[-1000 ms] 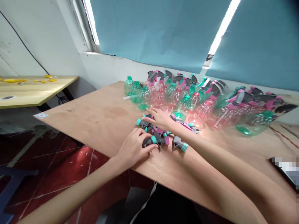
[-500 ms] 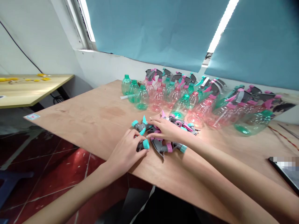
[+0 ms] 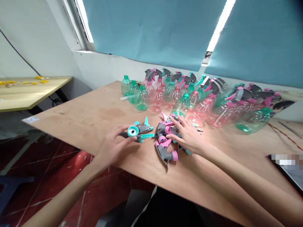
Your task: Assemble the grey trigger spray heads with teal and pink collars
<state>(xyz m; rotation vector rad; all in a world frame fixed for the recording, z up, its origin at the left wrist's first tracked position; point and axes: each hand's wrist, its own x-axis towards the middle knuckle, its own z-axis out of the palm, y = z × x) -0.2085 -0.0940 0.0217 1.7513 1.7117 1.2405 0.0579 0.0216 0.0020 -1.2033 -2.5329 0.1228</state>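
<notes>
My left hand (image 3: 112, 143) grips a grey and turquoise spray head (image 3: 133, 131), its round turquoise collar facing up toward me. Just behind it another turquoise spray head (image 3: 143, 128) lies on the table. My right hand (image 3: 188, 134) rests over a pile of spray heads, fingers spread, with no object clasped in it. Under and left of that hand lie grey and pink spray heads (image 3: 163, 130). Nearest the table's front edge is a grey spray head with a pink collar (image 3: 174, 155). The right palm hides part of the pile.
Behind the pile stand several green bottles (image 3: 142, 99) and pink bottles (image 3: 157, 99), many fitted with spray heads. A green bottle (image 3: 254, 121) lies tilted at the right. A dark-edged device (image 3: 287, 173) sits at the right edge. A second table (image 3: 52, 86) holds yellow pieces.
My left hand has drawn a turquoise spray head out leftward from the pile and turned its collar up. My right hand has shifted right, uncovering more pink and grey spray heads.
</notes>
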